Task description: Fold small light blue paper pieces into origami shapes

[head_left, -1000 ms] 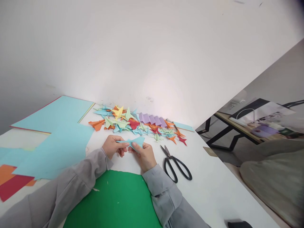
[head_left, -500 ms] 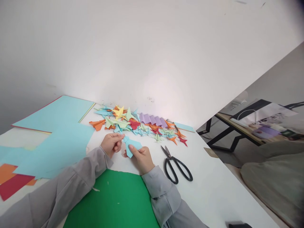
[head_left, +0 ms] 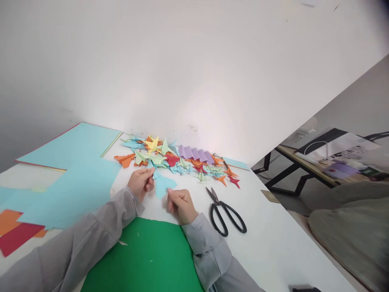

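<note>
My left hand [head_left: 141, 183] is closed, pinching the narrow end of a folded light blue paper [head_left: 164, 185] between thumb and fingertips. The paper's wide, creased part spreads to the right, slightly blurred, above the white table. Beside its lower right edge is my right hand [head_left: 182, 206], fingers curled and thumb drawn in, with nothing visible in its grip. Whether a fingertip still touches the paper edge I cannot tell. Just beyond the hands lies a heap of small folded paper planes [head_left: 154, 158] in orange, yellow, green, blue and red.
Black-handled scissors [head_left: 223, 211] lie half open right of my hands. A green sheet [head_left: 146, 255] is in front of me. Light blue sheets [head_left: 82, 186] and a red paper piece [head_left: 21, 239] lie left. Purple pleated paper [head_left: 196, 154] rests near the wall [head_left: 194, 73].
My right hand has let go of the blue paper's wide part and curled its fingers. The paper has shifted slightly left, still in my left hand.
</note>
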Demonstrator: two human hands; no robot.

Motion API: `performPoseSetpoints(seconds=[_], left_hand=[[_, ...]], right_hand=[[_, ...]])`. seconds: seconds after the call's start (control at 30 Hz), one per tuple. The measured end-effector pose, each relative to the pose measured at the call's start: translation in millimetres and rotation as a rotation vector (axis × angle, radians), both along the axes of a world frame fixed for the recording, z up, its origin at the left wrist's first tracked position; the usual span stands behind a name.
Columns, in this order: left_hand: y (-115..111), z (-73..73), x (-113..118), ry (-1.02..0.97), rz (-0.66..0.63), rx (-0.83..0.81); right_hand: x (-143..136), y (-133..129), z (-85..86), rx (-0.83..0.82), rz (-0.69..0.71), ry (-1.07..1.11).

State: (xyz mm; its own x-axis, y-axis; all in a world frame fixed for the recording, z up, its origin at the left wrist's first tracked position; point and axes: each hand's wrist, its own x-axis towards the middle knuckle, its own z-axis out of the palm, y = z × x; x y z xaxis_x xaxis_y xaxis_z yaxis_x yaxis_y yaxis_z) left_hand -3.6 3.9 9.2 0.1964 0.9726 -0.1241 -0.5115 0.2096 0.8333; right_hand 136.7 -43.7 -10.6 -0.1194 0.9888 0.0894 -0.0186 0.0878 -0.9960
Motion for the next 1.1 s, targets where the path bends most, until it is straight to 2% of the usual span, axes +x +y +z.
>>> performPoseSetpoints(seconds=[0.1,0.2,0.33,0.53,0.73,0.9,1.1], left_hand=[[-1,3.3,-2,0.036,-0.127,-0.065],[-4,2.9,-1,0.104,-0.248,-0.021],[-9,-1.9,2,0.188,-0.304,0.1],[-12,-4.4,1,0.475,-0.432,0.254],[-15,-1.3,1,0.625,-0.459,0.316],[-15,3.1,3,0.531,-0.44,0.292],[-14,2.8,5,0.458,-0.357,0.308]], right_hand=[[3,3,6.0,-0.003,-0.078,0.292],[5,7,10.9,-0.065,-0.106,0.477],[5,9,8.5,-0.122,-0.133,0.394],[3,9,2.8,-0.072,-0.069,0.254],[4,10,4.1,-0.104,-0.039,0.266],[3,10,3.8,-0.072,-0.128,0.331],[4,12,5.6,-0.057,-0.185,0.444]])
